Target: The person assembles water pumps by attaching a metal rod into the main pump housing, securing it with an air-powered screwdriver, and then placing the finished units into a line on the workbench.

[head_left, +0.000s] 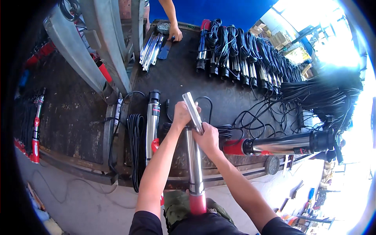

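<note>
Closest to you, the red end cap sits by your lap, and the steel pump tube runs away from you over the bench edge, its far end under your hands. Your right hand has thumb and fingers closed on the near end of the shiny metal strip, which slants up and away over the tube. Your left hand is tucked at the strip's left side; can't tell if it's pinching the strip or something behind it.

My read: you're lining the strip up with the tube, hands-on fitting stage. Next move imo calls for a steady tube and the strip turned along its length, minding the black cable just beyond.

Past that there's another pump to your left, bare workbench, then a co-worker's hand near loose strips.
</note>
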Tool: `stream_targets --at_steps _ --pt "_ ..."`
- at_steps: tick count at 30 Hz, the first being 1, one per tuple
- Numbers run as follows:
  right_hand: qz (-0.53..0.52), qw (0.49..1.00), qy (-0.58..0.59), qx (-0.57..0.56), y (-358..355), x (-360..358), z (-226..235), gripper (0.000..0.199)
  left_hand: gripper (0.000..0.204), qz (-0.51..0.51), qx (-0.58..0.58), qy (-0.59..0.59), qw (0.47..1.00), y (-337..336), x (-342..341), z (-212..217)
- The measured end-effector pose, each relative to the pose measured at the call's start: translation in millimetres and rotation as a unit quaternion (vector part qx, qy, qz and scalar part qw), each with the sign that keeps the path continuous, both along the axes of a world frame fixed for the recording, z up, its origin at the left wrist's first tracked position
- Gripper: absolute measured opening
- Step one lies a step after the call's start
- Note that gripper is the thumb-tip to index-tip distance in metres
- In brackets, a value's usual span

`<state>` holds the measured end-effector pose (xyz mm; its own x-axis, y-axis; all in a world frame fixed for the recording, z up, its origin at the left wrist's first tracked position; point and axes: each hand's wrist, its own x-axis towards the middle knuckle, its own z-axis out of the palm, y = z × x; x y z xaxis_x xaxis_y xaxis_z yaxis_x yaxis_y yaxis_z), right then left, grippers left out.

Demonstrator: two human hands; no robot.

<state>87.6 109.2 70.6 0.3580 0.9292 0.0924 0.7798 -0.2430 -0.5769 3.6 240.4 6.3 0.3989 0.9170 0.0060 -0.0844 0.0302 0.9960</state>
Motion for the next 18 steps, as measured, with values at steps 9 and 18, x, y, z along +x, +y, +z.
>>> stream_targets --at_steps 9,18 --pt "-0.065 0.975 0.214 -0.013 -85.3 9.3 3.4 0.046 0.021 -0.003 -0.15 -0.133 0.98 4.6 3.4 -5.4" --pt "-0.067 0.993 0.097 -0.008 -133.4 -39.8 -18.2 0.045 0.02 -0.005 -0.192 -0.123 0.974 8.7 6.9 -6.7"
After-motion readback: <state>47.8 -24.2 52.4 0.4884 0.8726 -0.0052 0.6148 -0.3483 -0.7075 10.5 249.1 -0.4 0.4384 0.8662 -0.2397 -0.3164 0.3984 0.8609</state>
